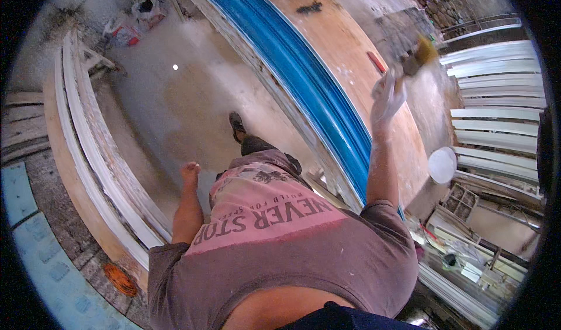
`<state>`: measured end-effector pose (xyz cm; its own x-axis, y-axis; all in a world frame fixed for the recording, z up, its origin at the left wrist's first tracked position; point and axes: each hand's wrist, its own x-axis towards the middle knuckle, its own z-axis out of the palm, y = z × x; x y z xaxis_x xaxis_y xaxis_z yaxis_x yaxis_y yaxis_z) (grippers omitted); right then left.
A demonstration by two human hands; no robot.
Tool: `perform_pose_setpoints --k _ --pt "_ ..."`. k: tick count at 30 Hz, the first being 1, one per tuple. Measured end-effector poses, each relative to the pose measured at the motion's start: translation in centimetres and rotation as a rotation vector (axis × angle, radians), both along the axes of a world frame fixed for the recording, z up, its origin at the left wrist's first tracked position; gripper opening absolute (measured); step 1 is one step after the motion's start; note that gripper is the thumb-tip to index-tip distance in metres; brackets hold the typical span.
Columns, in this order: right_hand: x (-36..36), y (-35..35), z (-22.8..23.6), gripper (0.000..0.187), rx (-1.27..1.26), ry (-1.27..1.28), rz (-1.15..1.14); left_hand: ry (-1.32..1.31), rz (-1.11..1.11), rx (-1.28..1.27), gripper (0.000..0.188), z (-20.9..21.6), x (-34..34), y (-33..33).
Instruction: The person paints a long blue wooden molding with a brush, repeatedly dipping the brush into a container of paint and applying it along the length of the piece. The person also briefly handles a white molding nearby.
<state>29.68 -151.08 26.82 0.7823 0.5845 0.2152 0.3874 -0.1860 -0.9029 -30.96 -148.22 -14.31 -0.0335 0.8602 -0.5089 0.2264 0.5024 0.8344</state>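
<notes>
My right hand (388, 98), pale with a whitish coating, is raised over the wooden bench top. It is closed around the handle of a wide brush (422, 56) with yellowish bristles, blurred by motion. Beside that hand a long, glossy blue mould (304, 67) with lengthwise grooves runs along the bench; the brush is apart from it. A small red object (376, 62) lies on the bench just beyond my fingers. My left hand (190, 167) hangs low at my side over the floor, fingers loosely curled, with nothing visible in it.
Long white mouldings (111, 160) lie on a plank to the left. More white strips (497, 90) are stacked at the right, near a round white bucket (442, 165). An orange coil (120, 280) sits lower left; bags (125, 35) stand at the far left.
</notes>
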Motion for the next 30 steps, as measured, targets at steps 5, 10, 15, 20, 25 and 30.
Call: perform_pose_setpoints --k 5,10,15,20,25,30 --pt "2.4 3.9 -11.0 0.039 -0.790 -0.506 0.351 -0.009 0.176 0.163 0.019 0.8 -2.4 10.7" --pt "-1.3 19.4 1.1 0.023 0.002 0.197 -0.051 0.041 0.265 0.210 0.017 1.5 -3.7 18.7" --pt "0.7 35.4 -8.1 0.023 -0.360 -0.939 0.406 -0.069 0.210 -0.070 0.018 -1.1 -3.4 29.0" --pt "-3.8 50.2 -3.3 0.025 -0.165 -0.084 0.178 -0.113 0.394 0.073 0.021 -4.4 -4.5 39.3" --pt "-2.3 64.0 -10.1 0.027 0.041 -0.187 0.148 -0.214 0.485 -0.064 0.026 -4.4 -5.4 52.4" --pt "-7.6 79.3 -3.0 0.035 -0.304 -0.296 0.151 0.253 0.289 0.042 0.025 -3.0 -10.9 64.7"
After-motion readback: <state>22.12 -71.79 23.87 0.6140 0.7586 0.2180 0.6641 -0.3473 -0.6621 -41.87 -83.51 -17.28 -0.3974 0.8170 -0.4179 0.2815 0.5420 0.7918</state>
